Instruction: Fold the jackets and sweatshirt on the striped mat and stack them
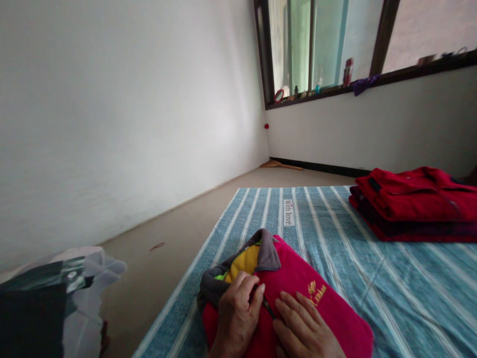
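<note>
A folded bright pink shirt with a grey collar and gold embroidery lies on the striped blue sheet in front of me. Yellow and green show inside the neck opening. At the front placket just below the collar, my left hand has its fingers curled together with the thumb, pinching the fabric there. My right hand rests flat on the chest of the shirt, below the embroidery, fingers stretched out. The lower part of the shirt is hidden behind both hands and the frame edge.
To the right, a stack of folded red and dark purple clothes lies on the sheet. A translucent plastic bin with dark cloth stands at lower left. Small items line the window sill.
</note>
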Available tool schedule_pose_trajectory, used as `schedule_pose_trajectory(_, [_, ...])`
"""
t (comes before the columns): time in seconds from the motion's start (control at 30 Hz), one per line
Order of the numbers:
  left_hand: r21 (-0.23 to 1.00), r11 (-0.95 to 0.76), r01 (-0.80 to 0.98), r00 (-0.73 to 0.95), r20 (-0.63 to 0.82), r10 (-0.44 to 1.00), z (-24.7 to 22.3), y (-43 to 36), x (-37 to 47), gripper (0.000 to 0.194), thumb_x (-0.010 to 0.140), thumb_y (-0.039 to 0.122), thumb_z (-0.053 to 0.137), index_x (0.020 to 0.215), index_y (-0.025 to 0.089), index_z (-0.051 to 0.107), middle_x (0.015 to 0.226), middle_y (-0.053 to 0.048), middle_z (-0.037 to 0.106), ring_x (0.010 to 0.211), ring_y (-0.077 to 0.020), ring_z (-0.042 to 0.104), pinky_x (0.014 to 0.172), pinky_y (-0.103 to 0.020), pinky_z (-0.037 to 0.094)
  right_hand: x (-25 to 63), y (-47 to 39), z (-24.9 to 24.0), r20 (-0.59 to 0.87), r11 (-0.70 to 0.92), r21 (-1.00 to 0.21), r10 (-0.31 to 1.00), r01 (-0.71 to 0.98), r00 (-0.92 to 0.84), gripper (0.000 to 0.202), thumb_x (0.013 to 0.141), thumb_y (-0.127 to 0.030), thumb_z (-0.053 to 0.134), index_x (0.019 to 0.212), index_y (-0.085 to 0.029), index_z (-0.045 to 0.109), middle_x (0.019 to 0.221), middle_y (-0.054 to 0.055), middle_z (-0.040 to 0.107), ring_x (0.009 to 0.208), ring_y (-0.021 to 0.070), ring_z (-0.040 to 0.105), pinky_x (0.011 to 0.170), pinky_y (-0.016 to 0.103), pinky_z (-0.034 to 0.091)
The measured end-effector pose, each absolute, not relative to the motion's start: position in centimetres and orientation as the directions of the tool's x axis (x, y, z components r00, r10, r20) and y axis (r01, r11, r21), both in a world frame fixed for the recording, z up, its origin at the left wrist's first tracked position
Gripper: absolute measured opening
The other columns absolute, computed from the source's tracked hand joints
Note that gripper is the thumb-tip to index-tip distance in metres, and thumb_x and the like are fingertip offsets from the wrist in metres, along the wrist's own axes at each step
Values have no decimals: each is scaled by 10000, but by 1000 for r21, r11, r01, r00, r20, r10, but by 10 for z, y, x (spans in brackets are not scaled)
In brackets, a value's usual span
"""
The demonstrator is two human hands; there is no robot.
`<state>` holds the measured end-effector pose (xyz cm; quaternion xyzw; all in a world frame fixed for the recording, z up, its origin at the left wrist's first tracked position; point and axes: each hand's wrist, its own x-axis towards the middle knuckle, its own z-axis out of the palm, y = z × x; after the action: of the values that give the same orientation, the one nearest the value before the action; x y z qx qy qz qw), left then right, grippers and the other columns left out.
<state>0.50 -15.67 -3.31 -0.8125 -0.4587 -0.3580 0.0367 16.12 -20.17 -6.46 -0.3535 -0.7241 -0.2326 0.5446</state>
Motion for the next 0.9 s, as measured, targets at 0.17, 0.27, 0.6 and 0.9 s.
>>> schedule_pose_trajectory(0.17, [275,-573,772,313,621,719,-34,-156,5,182,908,233,475,806,196,621,727,-26,631,656,-140,629,613,-222,503,161,-202,-65,956,639,-48,253,768,-150,246,905,-212,414,770,-209,620,870,23,711,983,151,639,1071,286,344])
schedule_pose_trajectory(0.27, [271,-583,766,316,631,708,-34,-156,5,179,908,229,473,810,193,618,728,-27,632,660,-139,632,612,-220,501,161,-201,-68,953,640,-41,256,768,-163,224,896,-213,426,784,-209,619,881,28,708,996,152,634,1070,292,347])
schedule_pose_trajectory(0.6, [274,-575,771,317,618,719,-34,-156,5,175,907,232,477,812,191,618,729,-27,630,655,-139,627,614,-225,504,162,-201,-70,948,639,-32,264,769,-179,153,867,-239,462,810,-219,603,890,23,710,963,168,642,1033,305,376])
schedule_pose_trajectory(0.9, [289,-591,754,308,639,705,-33,-156,6,179,906,231,474,805,197,618,720,-26,628,646,-135,623,614,-214,502,163,-201,-72,944,633,-21,268,774,-194,121,852,-248,487,816,-223,600,907,25,709,960,169,643,1033,311,380])
